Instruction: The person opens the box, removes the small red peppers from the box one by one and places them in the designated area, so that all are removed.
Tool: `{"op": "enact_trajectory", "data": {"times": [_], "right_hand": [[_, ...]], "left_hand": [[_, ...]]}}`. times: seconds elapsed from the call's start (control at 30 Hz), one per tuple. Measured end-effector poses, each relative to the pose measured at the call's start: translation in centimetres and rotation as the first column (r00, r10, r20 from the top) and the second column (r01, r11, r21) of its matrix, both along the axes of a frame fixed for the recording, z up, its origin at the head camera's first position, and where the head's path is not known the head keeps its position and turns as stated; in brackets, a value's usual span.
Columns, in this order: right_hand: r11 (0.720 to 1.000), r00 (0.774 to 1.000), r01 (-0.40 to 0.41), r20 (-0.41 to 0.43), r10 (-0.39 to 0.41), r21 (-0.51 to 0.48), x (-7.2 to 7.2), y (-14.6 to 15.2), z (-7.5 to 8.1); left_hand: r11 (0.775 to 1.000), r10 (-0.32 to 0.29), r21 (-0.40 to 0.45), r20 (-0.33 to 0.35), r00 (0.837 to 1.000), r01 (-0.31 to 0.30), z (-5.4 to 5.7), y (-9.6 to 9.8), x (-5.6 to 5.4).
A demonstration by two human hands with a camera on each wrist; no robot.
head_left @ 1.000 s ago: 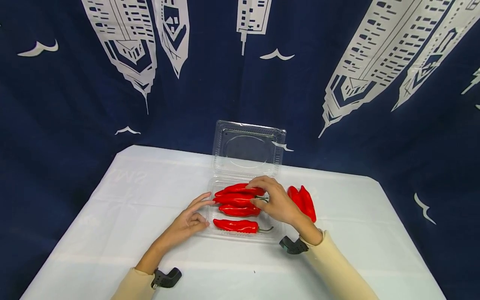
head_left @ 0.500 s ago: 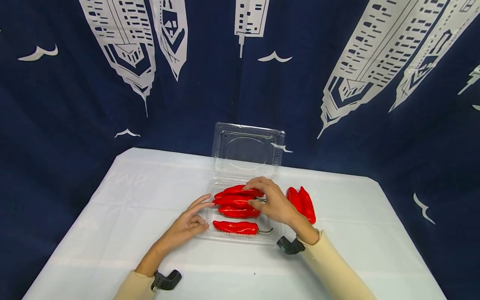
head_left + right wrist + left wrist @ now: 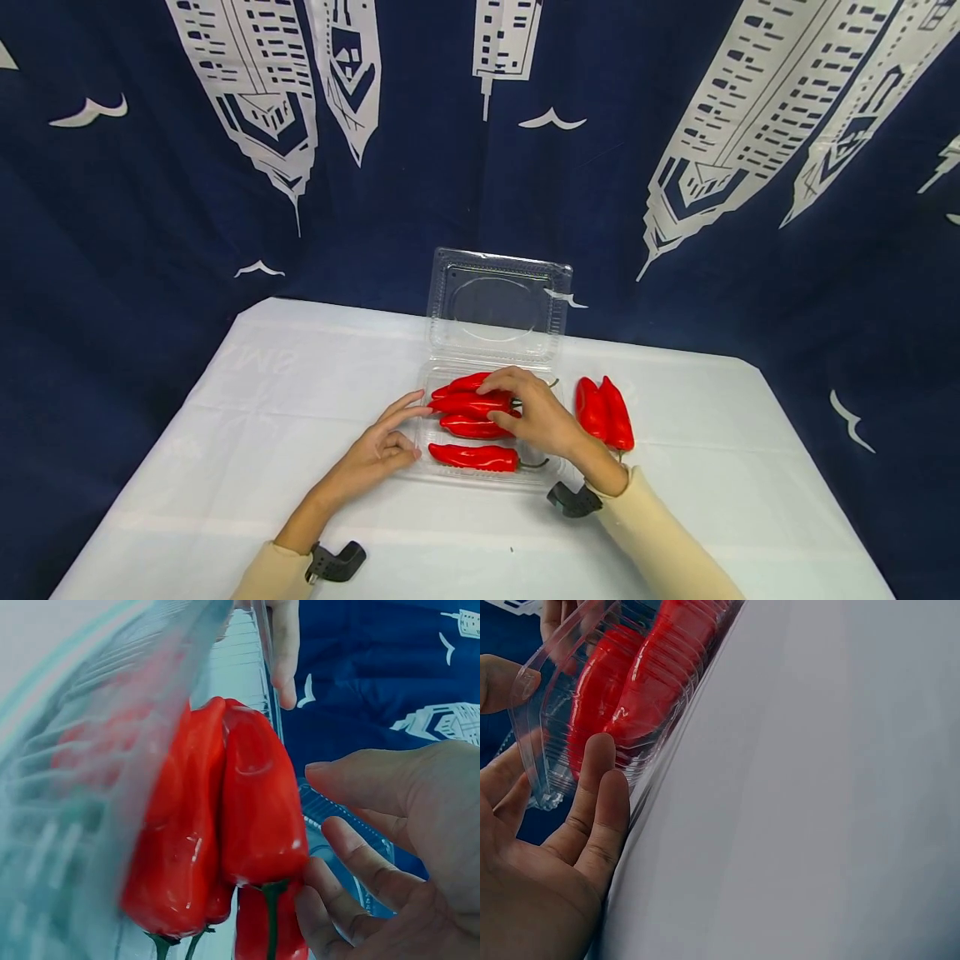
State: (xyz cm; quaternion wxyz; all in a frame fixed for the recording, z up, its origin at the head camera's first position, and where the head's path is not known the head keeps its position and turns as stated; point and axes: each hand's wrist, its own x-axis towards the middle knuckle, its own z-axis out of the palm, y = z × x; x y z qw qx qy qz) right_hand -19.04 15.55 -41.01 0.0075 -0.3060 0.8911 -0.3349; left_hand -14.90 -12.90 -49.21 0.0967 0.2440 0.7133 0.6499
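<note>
A clear hinged plastic box (image 3: 480, 482) holds several red chili peppers lying crosswise, one (image 3: 474, 457) apart near the front. My left hand (image 3: 371, 454) touches the box's left side with extended fingers, which press on its clear wall in the left wrist view. Over the back group is my right hand (image 3: 542, 419), its thumb and fingers spread across a chili pepper (image 3: 468, 405). In the right wrist view its fingertips lie beside a chili pepper (image 3: 262, 802), not curled round it. The right hand hides several stem ends in the head view.
Two more red chili peppers (image 3: 604, 414) lie on the white table (image 3: 720, 467), right of the box. The open clear lid (image 3: 495, 308) stands up behind it. A navy cloth (image 3: 480, 183) with white building prints hangs beyond the table.
My right hand has shifted slightly left and nearer over the peppers, uncovering the rearmost pepper's stem. My left hand stays at the box's side.
</note>
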Motion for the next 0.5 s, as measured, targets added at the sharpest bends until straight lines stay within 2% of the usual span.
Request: {"op": "enact_trajectory", "data": {"times": [0.5], "right_hand": [[0.999, 1.000, -0.006, 0.004, 0.006, 0.032, 0.20, -0.32, -0.45]], "left_hand": [[1.000, 0.002, -0.012, 0.002, 1.000, -0.002, 0.00, 0.03, 0.10]]}}
